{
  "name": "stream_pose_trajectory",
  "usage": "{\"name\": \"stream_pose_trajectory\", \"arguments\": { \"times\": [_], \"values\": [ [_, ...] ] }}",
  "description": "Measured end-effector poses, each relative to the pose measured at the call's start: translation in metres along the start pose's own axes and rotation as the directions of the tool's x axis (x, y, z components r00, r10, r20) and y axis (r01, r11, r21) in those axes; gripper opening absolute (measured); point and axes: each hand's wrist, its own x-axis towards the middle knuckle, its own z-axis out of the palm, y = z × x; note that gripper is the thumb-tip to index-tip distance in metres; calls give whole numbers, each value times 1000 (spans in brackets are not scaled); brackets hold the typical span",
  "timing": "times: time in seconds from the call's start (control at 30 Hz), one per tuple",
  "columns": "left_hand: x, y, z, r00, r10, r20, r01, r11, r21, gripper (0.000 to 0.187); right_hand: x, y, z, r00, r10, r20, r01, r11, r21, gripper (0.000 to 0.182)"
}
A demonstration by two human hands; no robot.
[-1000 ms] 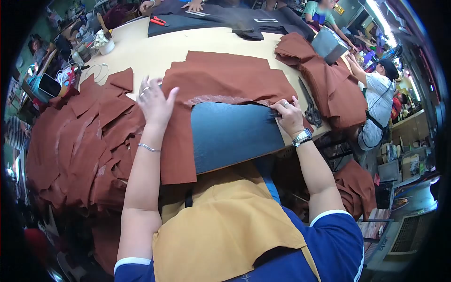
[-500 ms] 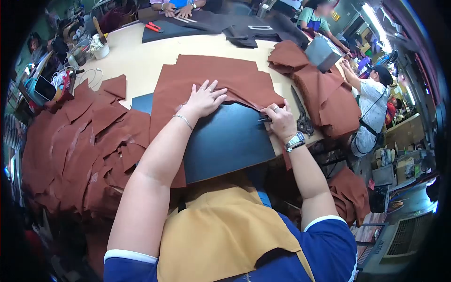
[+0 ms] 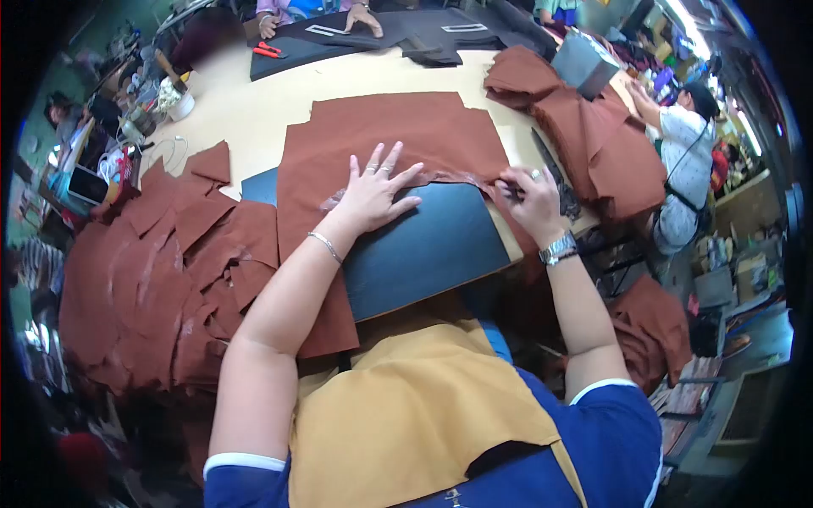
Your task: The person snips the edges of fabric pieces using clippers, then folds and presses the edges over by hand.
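A reddish-brown leather sheet (image 3: 389, 123) lies over a dark cutting board (image 3: 432, 245), whose surface shows below the sheet's inner edge. My left hand (image 3: 377, 190) presses on the leather, fingers spread, its thumb over the dark board. At the right end of that edge, my right hand (image 3: 533, 199) is closed on a small dark tool (image 3: 511, 191), mostly hidden by the fingers; I cannot tell its kind. A strip of the leather hangs down past the board's right corner, beneath this hand. Large dark scissors (image 3: 550, 161) lie just beyond my right hand.
Brown leather pieces (image 3: 161, 279) are heaped at the left, with another pile (image 3: 593, 157) at the right beside a grey metal block (image 3: 584, 63). Across the table (image 3: 246, 110), a person's hands rest on dark material near a red-handled tool (image 3: 269, 52). Another person stands at right.
My right hand has moved slightly right and up with the dark tool, whose tip no longer shows. My left hand has shifted a little right, fingers more spread. The view has tilted slightly.
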Motion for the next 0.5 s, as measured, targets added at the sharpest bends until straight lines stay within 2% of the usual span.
{"name": "stream_pose_trajectory", "arguments": {
  "times": [0.1, 0.13, 0.23, 0.33, 0.43, 0.47, 0.5],
  "values": [
    [3, 16, 1, 994, 99, 55, -99, 995, -5, 65, 26, -22, 20, 999, -1, 43, -2, 997, 76, 21],
    [4, 22, -2, 989, 70, 133, -62, 996, -59, 66, 34, -28, 32, 997, 0, 78, -6, 997, 76, 22],
    [2, 25, 0, 990, 47, 135, -40, 998, -50, 68, 55, -39, 71, 978, 57, 201, -55, 998, -16, 24],
    [-3, 23, 4, 1000, 18, -2, -18, 981, -193, 74, 71, -38, 88, 956, 127, 266, -130, 991, -7, 28],
    [0, 20, 4, 999, -9, 33, 14, 987, -161, 77, 77, -32, 94, 963, 129, 235, -140, 990, 27, 30],
    [1, 21, 4, 995, -29, 101, 40, 993, -108, 77, 79, -29, 95, 958, 135, 254, -148, 989, 29, 31],
    [4, 19, 5, 996, -46, 78, 53, 994, -93, 77, 81, -29, 98, 960, 142, 243, -153, 988, 30, 30]
  ]
}}
